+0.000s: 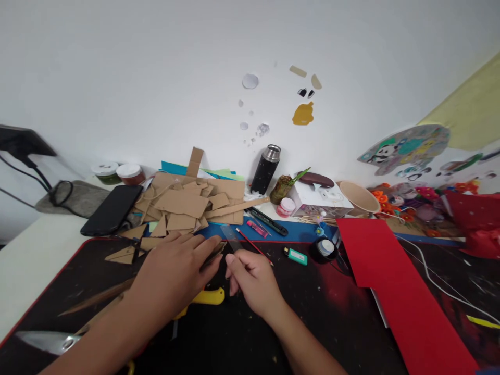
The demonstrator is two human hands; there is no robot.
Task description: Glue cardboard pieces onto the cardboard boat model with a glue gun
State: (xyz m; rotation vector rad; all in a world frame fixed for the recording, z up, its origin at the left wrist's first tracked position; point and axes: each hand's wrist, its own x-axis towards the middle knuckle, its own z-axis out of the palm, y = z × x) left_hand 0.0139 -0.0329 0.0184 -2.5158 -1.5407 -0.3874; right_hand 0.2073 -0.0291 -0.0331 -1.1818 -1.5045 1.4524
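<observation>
My left hand [183, 263] is closed around a small piece of brown cardboard [214, 255], which shows between the thumb and fingers. Just beside it, my right hand [252, 278] has its thumb pressed against curled fingers; whatever is in this pinch is too small or hidden to name. A clear strip [231, 237], perhaps a ruler, lies just beyond the right fingertips. Partly hidden below my left hand is a tool with a yellow handle [210, 297]. Scissors [50, 341] and a brown pointed strip [99, 296] lie by my left forearm.
Cardboard scraps [182, 202] are heaped at the back, next to a phone [111, 209]. A black flask [266, 169] stands by the wall. A red pencil [253, 246], a green lighter [296, 255] and red card [394, 286] lie to the right.
</observation>
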